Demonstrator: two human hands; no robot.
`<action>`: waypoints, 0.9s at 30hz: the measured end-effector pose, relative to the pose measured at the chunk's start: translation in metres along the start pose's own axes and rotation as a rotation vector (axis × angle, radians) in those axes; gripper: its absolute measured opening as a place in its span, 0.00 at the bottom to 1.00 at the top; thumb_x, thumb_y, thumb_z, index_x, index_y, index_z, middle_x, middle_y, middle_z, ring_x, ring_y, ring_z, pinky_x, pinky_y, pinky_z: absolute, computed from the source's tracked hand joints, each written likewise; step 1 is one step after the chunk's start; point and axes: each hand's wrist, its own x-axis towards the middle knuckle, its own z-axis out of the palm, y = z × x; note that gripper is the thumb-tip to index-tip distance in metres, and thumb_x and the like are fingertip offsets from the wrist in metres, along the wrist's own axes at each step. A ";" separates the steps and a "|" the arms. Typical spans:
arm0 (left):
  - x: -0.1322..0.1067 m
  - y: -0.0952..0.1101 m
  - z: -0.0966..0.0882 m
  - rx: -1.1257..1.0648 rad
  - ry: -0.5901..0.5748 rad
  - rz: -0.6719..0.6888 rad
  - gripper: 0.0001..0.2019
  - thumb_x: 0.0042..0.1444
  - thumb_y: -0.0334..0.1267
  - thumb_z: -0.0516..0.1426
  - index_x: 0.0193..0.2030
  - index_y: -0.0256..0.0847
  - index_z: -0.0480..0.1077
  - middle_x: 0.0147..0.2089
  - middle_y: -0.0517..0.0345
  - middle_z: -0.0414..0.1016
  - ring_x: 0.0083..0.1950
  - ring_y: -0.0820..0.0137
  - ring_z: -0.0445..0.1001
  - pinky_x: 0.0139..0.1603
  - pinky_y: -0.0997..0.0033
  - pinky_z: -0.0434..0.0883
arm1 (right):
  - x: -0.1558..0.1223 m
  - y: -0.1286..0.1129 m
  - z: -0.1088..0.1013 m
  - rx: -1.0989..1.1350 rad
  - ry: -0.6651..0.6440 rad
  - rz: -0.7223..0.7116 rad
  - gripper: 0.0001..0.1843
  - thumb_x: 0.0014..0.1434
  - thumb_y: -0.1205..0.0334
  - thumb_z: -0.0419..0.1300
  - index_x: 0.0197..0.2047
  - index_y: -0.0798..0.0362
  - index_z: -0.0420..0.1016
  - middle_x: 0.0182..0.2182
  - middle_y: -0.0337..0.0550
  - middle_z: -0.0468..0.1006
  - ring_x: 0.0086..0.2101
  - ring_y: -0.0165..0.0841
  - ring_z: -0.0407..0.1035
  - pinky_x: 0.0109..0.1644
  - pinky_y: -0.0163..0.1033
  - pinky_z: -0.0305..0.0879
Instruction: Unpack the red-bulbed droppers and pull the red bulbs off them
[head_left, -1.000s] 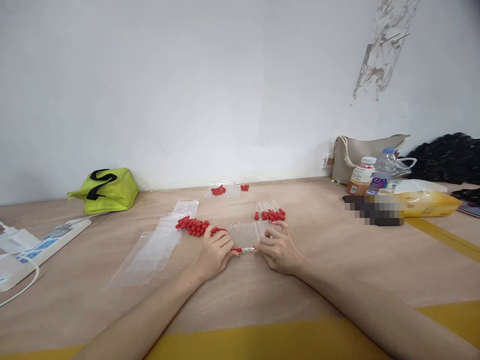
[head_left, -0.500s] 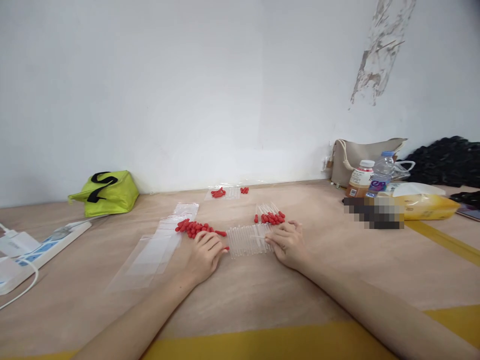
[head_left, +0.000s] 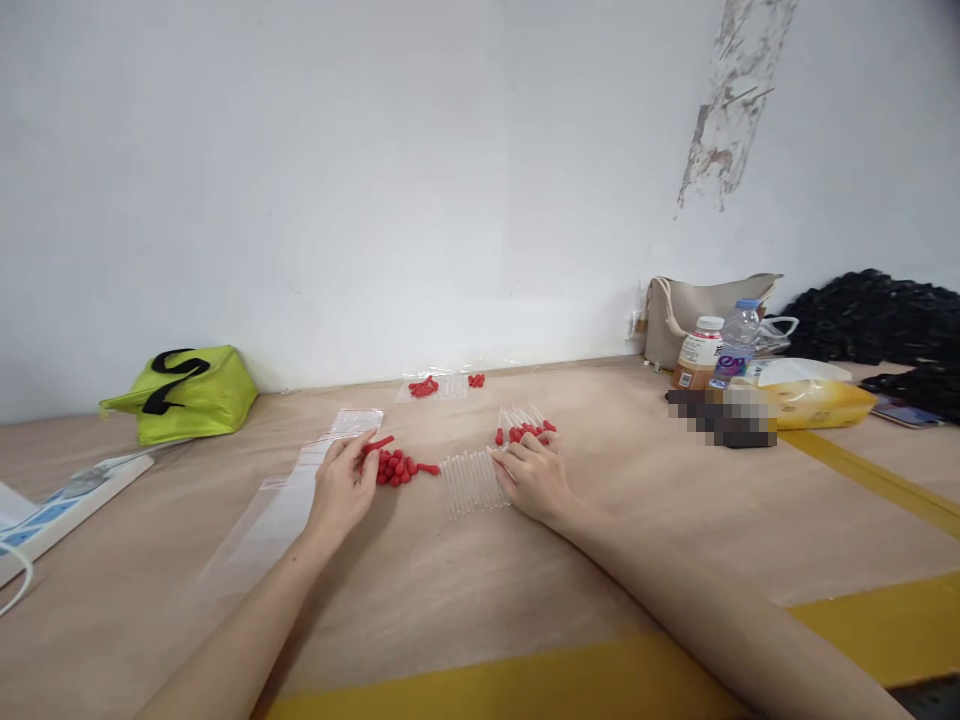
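Observation:
My left hand (head_left: pixel 343 485) is at the left side of a heap of red, bulb-ended rubber pieces (head_left: pixel 394 468). One red piece (head_left: pixel 379 443) sticks out from between its closed thumb and fingertips. Thin clear tubes (head_left: pixel 472 485) lie side by side in a row on the table. Over the right end of this row is my right hand (head_left: pixel 534 475), its fingers bent and pinched on a clear tube, mostly hidden by the fingers. Just behind that hand lie several tubes with red ends (head_left: pixel 517 433), fanned out and partly covered by it.
Clear plastic bags (head_left: pixel 300 490) lie left of the heap. Farther back is a bag with red pieces (head_left: pixel 424 387). A green pouch (head_left: pixel 199 390) and a power strip (head_left: pixel 67 510) are at left; bottles (head_left: pixel 699 355), a tissue pack (head_left: pixel 817 400) and a beige bag (head_left: pixel 664 320) at right.
My left hand has moved from beside the tube row leftward to the red heap, with a red piece now at its fingertips. My right hand stays by the row. The whole view has shifted slightly.

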 end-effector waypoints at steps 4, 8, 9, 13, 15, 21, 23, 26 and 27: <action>0.004 -0.006 -0.005 -0.023 0.002 -0.112 0.16 0.50 0.44 0.53 0.46 0.41 0.64 0.36 0.57 0.71 0.34 0.70 0.70 0.32 0.72 0.68 | -0.001 -0.004 0.001 0.000 -0.067 -0.022 0.09 0.56 0.65 0.52 0.30 0.51 0.73 0.24 0.40 0.73 0.32 0.31 0.59 0.44 0.44 0.42; 0.004 -0.006 -0.003 0.015 0.013 -0.117 0.15 0.48 0.46 0.55 0.41 0.41 0.65 0.35 0.58 0.72 0.34 0.70 0.70 0.31 0.73 0.67 | -0.002 -0.008 0.000 0.008 -0.148 -0.038 0.10 0.56 0.62 0.51 0.29 0.52 0.72 0.25 0.40 0.72 0.33 0.32 0.58 0.44 0.45 0.42; 0.003 -0.006 -0.001 0.022 0.006 -0.096 0.15 0.48 0.46 0.55 0.41 0.41 0.65 0.36 0.57 0.72 0.34 0.70 0.70 0.32 0.73 0.67 | -0.002 -0.009 -0.001 0.010 -0.167 -0.038 0.10 0.56 0.59 0.52 0.30 0.52 0.72 0.26 0.41 0.72 0.33 0.32 0.58 0.44 0.45 0.42; 0.000 0.000 0.007 0.144 -0.041 0.063 0.11 0.51 0.44 0.53 0.37 0.41 0.67 0.34 0.57 0.73 0.36 0.67 0.70 0.36 0.70 0.65 | -0.002 -0.012 -0.004 0.036 -0.221 -0.037 0.18 0.54 0.47 0.53 0.30 0.54 0.72 0.29 0.43 0.72 0.34 0.33 0.58 0.46 0.46 0.43; -0.002 0.005 0.013 0.253 -0.053 0.178 0.10 0.53 0.44 0.52 0.36 0.42 0.69 0.34 0.56 0.74 0.37 0.65 0.70 0.40 0.66 0.62 | -0.002 -0.013 -0.006 0.059 -0.233 -0.040 0.23 0.51 0.41 0.53 0.31 0.54 0.73 0.29 0.44 0.71 0.34 0.33 0.58 0.46 0.46 0.43; -0.006 0.011 0.031 0.442 -0.074 0.456 0.09 0.56 0.40 0.50 0.34 0.42 0.71 0.34 0.55 0.75 0.39 0.63 0.68 0.42 0.61 0.55 | 0.001 -0.003 -0.013 0.065 -0.135 0.079 0.24 0.52 0.40 0.50 0.35 0.51 0.74 0.30 0.43 0.72 0.35 0.34 0.60 0.47 0.45 0.42; -0.006 0.009 0.033 0.478 -0.082 0.477 0.10 0.56 0.39 0.50 0.32 0.42 0.71 0.34 0.54 0.74 0.39 0.62 0.67 0.42 0.60 0.55 | 0.002 0.009 -0.014 0.037 -0.093 0.200 0.20 0.55 0.44 0.49 0.35 0.49 0.75 0.30 0.42 0.72 0.36 0.34 0.61 0.47 0.45 0.41; -0.006 0.009 0.033 0.483 -0.072 0.470 0.10 0.56 0.40 0.50 0.32 0.41 0.71 0.35 0.52 0.73 0.41 0.61 0.66 0.44 0.59 0.54 | 0.004 0.033 -0.015 -0.012 -0.084 0.408 0.16 0.56 0.50 0.50 0.33 0.48 0.75 0.30 0.41 0.73 0.36 0.33 0.63 0.46 0.44 0.41; -0.007 0.009 0.032 0.479 -0.064 0.463 0.10 0.56 0.40 0.50 0.33 0.41 0.71 0.36 0.52 0.73 0.41 0.61 0.66 0.45 0.58 0.54 | 0.004 0.041 -0.015 -0.017 -0.095 0.474 0.15 0.56 0.51 0.50 0.33 0.48 0.74 0.30 0.41 0.74 0.36 0.33 0.63 0.46 0.44 0.42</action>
